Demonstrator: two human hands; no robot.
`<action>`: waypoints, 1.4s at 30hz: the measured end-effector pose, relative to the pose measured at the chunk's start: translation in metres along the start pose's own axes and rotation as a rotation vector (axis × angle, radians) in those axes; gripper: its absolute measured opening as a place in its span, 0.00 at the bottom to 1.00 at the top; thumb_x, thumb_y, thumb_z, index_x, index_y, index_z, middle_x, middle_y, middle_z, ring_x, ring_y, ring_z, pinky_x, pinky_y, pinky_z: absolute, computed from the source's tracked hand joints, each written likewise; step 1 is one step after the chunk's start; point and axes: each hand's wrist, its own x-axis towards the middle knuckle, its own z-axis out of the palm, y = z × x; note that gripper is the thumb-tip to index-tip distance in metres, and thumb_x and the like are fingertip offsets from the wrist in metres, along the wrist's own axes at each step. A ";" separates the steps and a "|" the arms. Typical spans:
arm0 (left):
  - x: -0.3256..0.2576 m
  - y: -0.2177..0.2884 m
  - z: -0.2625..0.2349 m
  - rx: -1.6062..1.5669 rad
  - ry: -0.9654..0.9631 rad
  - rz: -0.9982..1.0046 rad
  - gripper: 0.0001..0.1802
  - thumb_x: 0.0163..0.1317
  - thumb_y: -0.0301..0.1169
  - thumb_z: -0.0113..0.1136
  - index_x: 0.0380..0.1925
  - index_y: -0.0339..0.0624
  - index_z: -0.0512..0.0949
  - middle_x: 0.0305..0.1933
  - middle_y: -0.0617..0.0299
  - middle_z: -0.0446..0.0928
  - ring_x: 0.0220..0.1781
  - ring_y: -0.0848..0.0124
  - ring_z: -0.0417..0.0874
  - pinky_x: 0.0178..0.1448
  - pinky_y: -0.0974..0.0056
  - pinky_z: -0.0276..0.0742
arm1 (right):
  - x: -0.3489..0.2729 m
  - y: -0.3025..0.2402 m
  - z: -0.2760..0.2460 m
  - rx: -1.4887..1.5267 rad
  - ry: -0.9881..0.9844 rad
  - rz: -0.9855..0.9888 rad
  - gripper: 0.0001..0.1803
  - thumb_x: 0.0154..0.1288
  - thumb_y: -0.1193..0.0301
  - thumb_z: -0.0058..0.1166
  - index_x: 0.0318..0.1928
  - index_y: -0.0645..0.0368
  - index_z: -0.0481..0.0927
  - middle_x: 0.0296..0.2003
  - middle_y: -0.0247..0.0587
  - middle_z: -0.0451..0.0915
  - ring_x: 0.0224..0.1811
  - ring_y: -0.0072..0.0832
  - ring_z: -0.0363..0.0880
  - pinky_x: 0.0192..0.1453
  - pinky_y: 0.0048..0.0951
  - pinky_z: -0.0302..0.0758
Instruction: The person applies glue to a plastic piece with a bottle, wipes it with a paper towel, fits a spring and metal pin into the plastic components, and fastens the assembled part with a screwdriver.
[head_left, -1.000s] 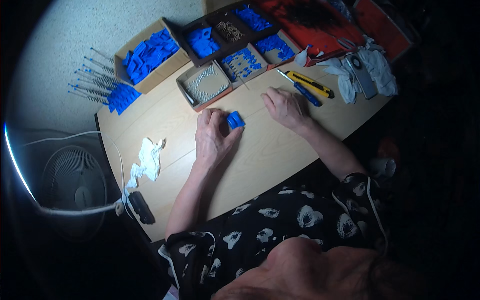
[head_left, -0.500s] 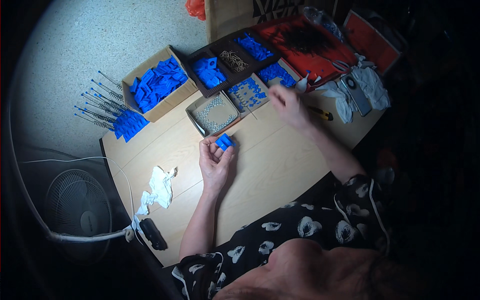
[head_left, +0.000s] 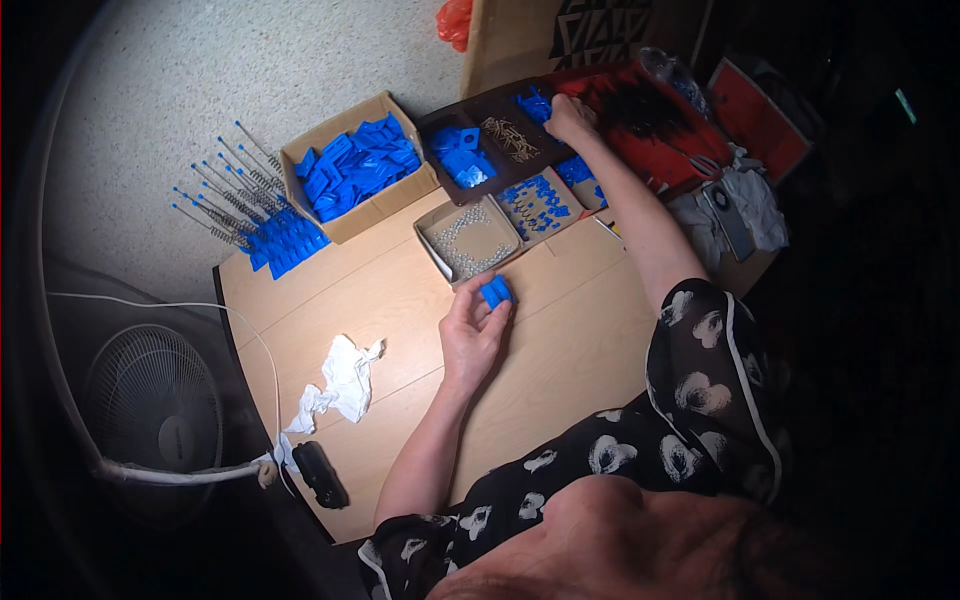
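Between left fingers (head_left: 497, 321): blue block (head_left: 496, 291), tilted; long axis unclear.

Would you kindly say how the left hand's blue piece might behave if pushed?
The blue piece seems stiff, showing no sag in the left hand. Small and apparently plastic, it is probably light. Its blocky shape may resist rolling.

Left fingers (head_left: 467, 297) curled, right arm (head_left: 637, 203) outstretched

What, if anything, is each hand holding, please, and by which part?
The left hand holds a blue piece by its lower-left side; the right hand: cannot tell.
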 end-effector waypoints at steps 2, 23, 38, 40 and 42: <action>0.001 0.000 0.000 -0.001 0.008 0.001 0.22 0.64 0.17 0.60 0.58 0.35 0.70 0.46 0.57 0.81 0.48 0.74 0.83 0.54 0.69 0.81 | 0.003 0.001 0.000 0.011 0.002 0.063 0.21 0.56 0.63 0.65 0.49 0.58 0.82 0.52 0.52 0.82 0.58 0.46 0.79 0.61 0.46 0.76; -0.003 0.000 -0.003 0.102 0.000 0.049 0.21 0.63 0.19 0.62 0.57 0.35 0.72 0.40 0.58 0.83 0.40 0.77 0.84 0.47 0.72 0.82 | -0.147 0.005 -0.039 1.601 -0.386 -0.169 0.11 0.66 0.76 0.58 0.48 0.62 0.78 0.41 0.42 0.83 0.38 0.22 0.81 0.42 0.21 0.79; 0.002 0.002 -0.013 -0.296 -0.087 -0.121 0.26 0.67 0.19 0.54 0.65 0.30 0.65 0.51 0.54 0.81 0.47 0.72 0.84 0.55 0.70 0.80 | -0.280 -0.005 -0.019 1.415 -0.251 -0.245 0.14 0.67 0.78 0.58 0.52 0.68 0.76 0.36 0.41 0.83 0.33 0.20 0.82 0.41 0.20 0.80; 0.002 0.001 -0.013 -0.384 -0.064 -0.160 0.27 0.67 0.19 0.55 0.65 0.29 0.65 0.53 0.53 0.80 0.48 0.70 0.84 0.55 0.70 0.81 | -0.294 -0.009 -0.016 1.393 -0.244 -0.290 0.11 0.67 0.80 0.57 0.49 0.69 0.77 0.36 0.40 0.83 0.33 0.19 0.82 0.41 0.18 0.80; 0.003 -0.001 -0.013 -0.381 -0.064 -0.153 0.27 0.66 0.19 0.56 0.65 0.29 0.64 0.53 0.52 0.80 0.48 0.71 0.84 0.55 0.70 0.81 | -0.303 -0.016 -0.010 1.409 -0.214 -0.284 0.10 0.66 0.81 0.57 0.48 0.69 0.78 0.36 0.39 0.82 0.33 0.19 0.82 0.40 0.18 0.80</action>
